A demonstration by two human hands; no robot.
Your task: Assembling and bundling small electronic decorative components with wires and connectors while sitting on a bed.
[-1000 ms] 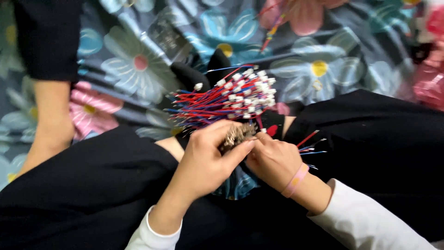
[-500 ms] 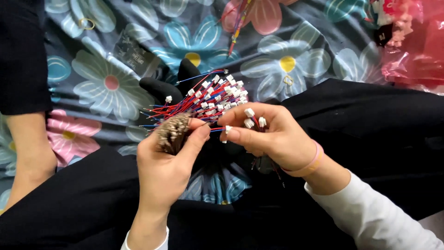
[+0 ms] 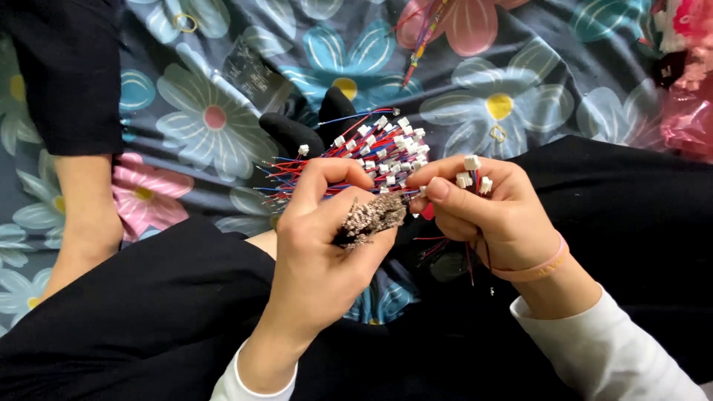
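1. Wire bundle (image 3: 349, 167) of red and blue leads with white connectors sat mid-frame above the lap, clenched in the left hand (image 3: 327, 245).
2. Right hand (image 3: 494, 215), at 3 o'clock, pinched a few white connectors (image 3: 473, 172).
3. Floral cloth (image 3: 223, 111) lay at 12 o'clock.

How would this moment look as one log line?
left hand: grips wire bundle | right hand: pinches few white connectors | surface: floral cloth

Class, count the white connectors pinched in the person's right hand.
3 show, side by side at the fingertips of the right hand: connectors. More may be hidden in the palm.
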